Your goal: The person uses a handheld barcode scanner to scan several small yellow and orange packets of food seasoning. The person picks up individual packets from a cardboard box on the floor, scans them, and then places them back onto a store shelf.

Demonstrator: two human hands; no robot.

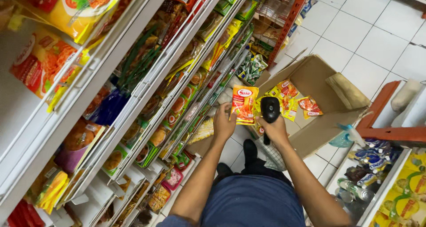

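My left hand [224, 122] reaches forward with the forearm almost straight out from my body, its grip clamped on the lower left edge of an orange and yellow seasoning packet [244, 104] held upright just above the near flap of the open cardboard box [319, 127] on the floor. My right hand [276, 129] angles in from the other side, elbow bent outward, its grip wrapped tight around the handle of a black handheld scanner [270, 110]; the scanner's head stands just beside the packet's right edge, over the same near side of the box. Inside the box lie more packets [293, 98] of the same kind, toward its far-left corner. To the left of the box rise tilted shelves [146, 82] packed with sachets. My dark shoes [250, 150] stand on white tiles right beside the box's near corner.
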